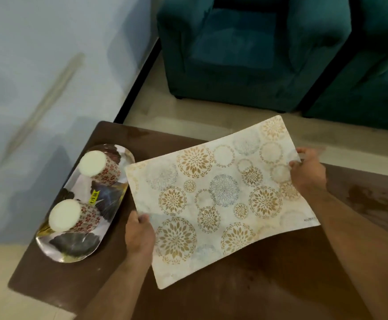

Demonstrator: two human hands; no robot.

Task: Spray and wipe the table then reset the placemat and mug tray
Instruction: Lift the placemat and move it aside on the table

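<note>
The left hand [139, 232] and right hand [308, 168] each pinch a short edge of the placemat [220, 199] over the middle of the brown table [246, 285]. The mug tray [73, 245] with two upside-down mugs [98, 167] sits by the table's left edge.

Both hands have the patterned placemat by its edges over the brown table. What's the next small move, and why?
Probably lower the cream placemat with gold floral circles flat onto the brown table. The left hand and right hand pinch opposite edges; it seems to bow slightly. The oval tray with two upside-down mugs already sits on the left, so keep the mat beside it.
</note>
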